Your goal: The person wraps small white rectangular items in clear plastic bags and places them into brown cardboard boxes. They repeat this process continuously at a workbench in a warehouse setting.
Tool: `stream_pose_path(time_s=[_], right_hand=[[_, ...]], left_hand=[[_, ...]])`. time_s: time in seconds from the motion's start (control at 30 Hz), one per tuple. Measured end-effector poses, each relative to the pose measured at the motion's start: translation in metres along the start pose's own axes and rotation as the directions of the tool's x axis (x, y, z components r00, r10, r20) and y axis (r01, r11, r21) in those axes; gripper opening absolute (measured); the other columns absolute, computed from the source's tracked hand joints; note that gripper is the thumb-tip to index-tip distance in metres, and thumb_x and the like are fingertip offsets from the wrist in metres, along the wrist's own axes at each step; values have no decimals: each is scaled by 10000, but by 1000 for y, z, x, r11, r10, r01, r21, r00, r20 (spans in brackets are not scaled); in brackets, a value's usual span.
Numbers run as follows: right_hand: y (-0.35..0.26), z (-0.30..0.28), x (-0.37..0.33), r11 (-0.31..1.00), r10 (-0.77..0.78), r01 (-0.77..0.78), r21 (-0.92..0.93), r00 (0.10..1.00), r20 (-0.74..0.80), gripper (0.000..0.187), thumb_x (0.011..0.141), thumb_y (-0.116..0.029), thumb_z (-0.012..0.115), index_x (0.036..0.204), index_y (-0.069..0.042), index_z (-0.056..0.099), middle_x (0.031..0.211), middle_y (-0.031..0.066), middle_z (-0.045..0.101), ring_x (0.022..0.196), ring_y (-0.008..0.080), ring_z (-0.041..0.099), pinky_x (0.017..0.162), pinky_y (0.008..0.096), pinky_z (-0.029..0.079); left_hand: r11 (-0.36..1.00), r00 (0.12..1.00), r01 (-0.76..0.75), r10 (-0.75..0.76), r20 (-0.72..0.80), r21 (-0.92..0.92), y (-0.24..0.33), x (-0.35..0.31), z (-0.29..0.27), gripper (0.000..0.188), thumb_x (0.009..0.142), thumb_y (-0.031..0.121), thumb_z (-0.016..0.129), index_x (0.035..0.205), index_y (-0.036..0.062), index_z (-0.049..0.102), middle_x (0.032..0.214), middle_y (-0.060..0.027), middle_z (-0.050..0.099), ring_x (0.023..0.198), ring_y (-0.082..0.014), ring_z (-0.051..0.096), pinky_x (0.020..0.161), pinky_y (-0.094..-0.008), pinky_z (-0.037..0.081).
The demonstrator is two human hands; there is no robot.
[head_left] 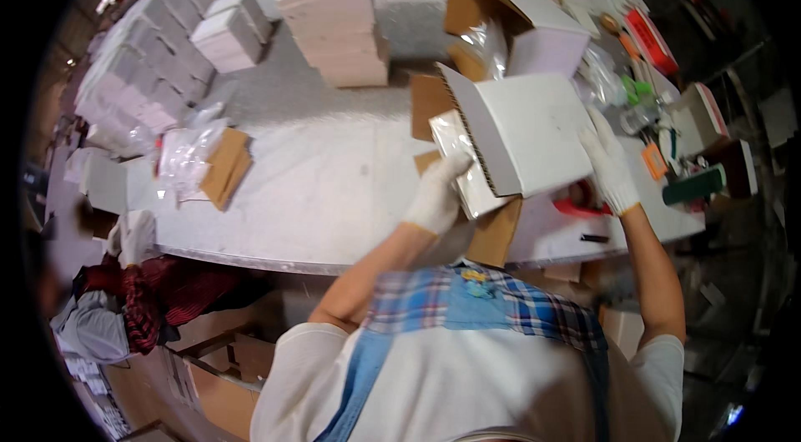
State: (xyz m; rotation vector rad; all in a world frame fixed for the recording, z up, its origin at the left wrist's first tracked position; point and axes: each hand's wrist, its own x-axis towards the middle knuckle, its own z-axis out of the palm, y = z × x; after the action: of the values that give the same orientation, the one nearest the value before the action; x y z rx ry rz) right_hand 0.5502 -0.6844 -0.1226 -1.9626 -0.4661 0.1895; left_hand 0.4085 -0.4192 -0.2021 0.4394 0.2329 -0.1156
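Gloved left hand (435, 196) grips a clear-wrapped flat packet (461, 160) at seven o'clock of the white corrugated cardboard box (534, 129), right hand (609, 165) clamping its three o'clock edge above the grey table (334, 175); light, stiff, probably crushable, best held by edges.

White knit gloves cover the left hand (435, 196) and right hand (610, 165); short white sleeves and a blue denim apron with plaid bib fill the lower frame.

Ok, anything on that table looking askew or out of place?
Nothing damaged or spilled. The white box is tilted in both gloved hands, left hand and right hand. Loose clear bags and brown card pieces lie scattered at the table's left.
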Motion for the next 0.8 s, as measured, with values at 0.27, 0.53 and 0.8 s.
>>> stream_pose_path(time_s=[0.27,0.53,0.8], right_hand=[[-5,-1,-3,997,27,-30,-77,999,-34,751,1038,-412,597,1581,39,340,1561,223,468,1438,290,448,1197,359,325],[1,-11,0,986,104,-114,123,991,82,862,1050,-339,584,1644,48,92,1730,189,146,1583,281,194,1268,358,199],[119,-4,35,729,209,-327,601,943,260,485,1122,-404,442,1451,-61,541,1398,70,623,1242,186,617,1047,333,516]], left_hand=[[999,984,37,-39,-171,-14,-12,33,30,422,1050,300,586,1328,-17,557,1201,-138,666,1055,-272,687,909,-439,608],[992,987,120,-124,-102,-38,-32,79,66,417,1059,324,569,1322,1,564,1198,-132,665,1040,-268,687,888,-434,606],[983,978,180,-176,-109,24,-38,97,59,413,1055,330,572,1312,7,571,1187,-128,663,1022,-262,685,868,-429,603]])
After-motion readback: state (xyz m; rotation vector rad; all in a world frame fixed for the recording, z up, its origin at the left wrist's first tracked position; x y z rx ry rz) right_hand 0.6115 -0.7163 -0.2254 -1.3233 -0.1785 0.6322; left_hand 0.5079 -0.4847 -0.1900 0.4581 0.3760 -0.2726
